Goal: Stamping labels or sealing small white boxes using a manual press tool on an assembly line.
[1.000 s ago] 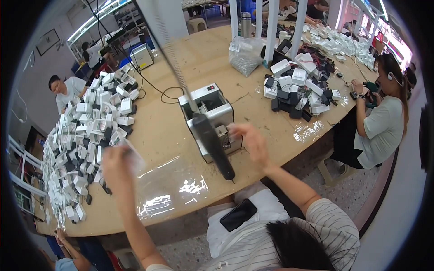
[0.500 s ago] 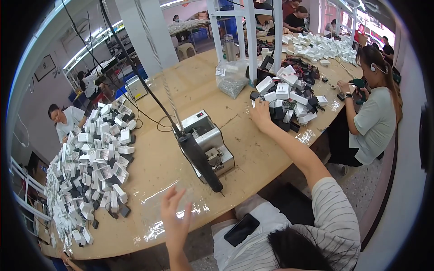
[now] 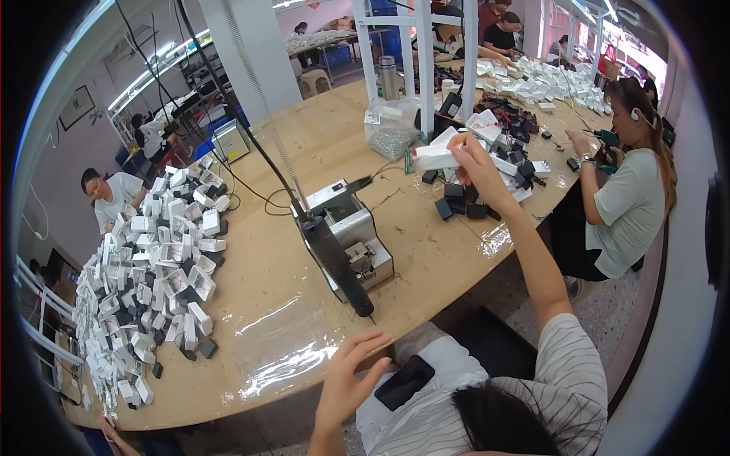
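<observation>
White plastic now sits in your right hand [image 3: 473, 163]: half a second ago it was only reaching into the pile, and now its fingers pinch 1 white box [image 3: 435, 157], lifted just above the heap of white and black parts [image 3: 494, 171]. Your left hand [image 3: 346, 380] has dropped toward your lap, fingers spread, holding nothing, near the table edge [image 3: 304, 380].

White rectangular box [image 3: 436, 156], lifted level above table, gripped at right end.
</observation>
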Demonstrator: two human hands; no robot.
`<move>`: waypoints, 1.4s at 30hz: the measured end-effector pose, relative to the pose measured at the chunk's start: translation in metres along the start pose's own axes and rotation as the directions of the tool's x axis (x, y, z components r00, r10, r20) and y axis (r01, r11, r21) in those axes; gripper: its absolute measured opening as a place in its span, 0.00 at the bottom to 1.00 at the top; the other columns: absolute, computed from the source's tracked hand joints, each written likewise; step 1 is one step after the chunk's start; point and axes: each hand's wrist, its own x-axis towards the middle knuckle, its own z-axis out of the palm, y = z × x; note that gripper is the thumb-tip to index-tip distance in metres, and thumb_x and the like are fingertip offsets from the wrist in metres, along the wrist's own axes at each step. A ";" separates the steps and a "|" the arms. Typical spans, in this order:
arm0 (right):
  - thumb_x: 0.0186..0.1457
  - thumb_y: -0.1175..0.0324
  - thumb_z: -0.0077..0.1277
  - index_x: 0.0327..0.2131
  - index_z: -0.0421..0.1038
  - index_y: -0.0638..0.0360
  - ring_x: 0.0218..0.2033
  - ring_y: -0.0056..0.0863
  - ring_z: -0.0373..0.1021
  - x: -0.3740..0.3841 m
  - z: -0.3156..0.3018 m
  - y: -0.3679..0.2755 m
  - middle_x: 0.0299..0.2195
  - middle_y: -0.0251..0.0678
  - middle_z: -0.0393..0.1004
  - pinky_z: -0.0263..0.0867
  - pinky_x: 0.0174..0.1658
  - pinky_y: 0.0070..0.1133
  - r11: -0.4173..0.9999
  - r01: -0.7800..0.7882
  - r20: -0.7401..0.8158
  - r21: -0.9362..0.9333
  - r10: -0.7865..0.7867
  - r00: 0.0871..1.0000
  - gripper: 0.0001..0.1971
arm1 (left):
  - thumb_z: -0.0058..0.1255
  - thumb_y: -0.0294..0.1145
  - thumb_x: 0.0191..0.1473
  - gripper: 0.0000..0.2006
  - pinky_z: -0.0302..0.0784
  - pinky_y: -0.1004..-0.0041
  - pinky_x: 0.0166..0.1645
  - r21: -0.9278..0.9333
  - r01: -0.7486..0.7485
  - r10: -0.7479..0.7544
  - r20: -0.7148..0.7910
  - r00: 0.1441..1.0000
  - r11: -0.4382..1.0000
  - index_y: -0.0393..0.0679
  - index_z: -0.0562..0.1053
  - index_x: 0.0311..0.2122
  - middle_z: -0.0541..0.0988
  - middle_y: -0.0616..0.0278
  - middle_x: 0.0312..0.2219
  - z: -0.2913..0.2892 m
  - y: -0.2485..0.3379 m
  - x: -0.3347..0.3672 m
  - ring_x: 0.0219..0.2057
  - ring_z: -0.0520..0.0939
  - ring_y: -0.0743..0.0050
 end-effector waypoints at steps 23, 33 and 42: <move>0.59 0.47 0.56 0.39 0.64 0.56 0.39 0.16 0.59 -0.172 0.078 -0.028 0.37 0.25 0.62 0.57 0.44 0.17 0.842 -0.404 0.701 0.356 0.045 0.712 0.22 | 0.51 0.25 0.61 0.14 0.72 0.74 0.50 -0.533 0.200 -0.183 0.085 0.979 0.822 0.39 0.67 0.51 0.76 0.62 0.42 -0.009 -0.054 -0.017 0.46 0.76 0.76; 0.43 0.60 0.71 0.33 0.69 0.58 0.35 0.31 0.71 -0.188 0.112 -0.034 0.32 0.35 0.72 0.65 0.42 0.22 0.995 -0.062 0.790 0.074 -0.020 0.612 0.21 | 0.49 0.14 0.44 0.18 0.63 0.67 0.50 0.394 0.005 0.127 -0.309 0.942 0.919 0.45 0.79 0.41 0.81 0.63 0.31 -0.028 -0.066 -0.006 0.33 0.79 0.64; 0.46 0.65 0.69 0.35 0.74 0.57 0.38 0.36 0.69 -0.240 0.160 -0.003 0.36 0.35 0.74 0.65 0.43 0.27 0.967 0.132 0.531 -0.218 0.003 0.848 0.15 | 0.56 0.22 0.46 0.22 0.59 0.66 0.50 0.460 -0.047 0.039 0.028 0.999 0.887 0.50 0.74 0.49 0.74 0.65 0.31 -0.054 -0.075 -0.008 0.38 0.76 0.65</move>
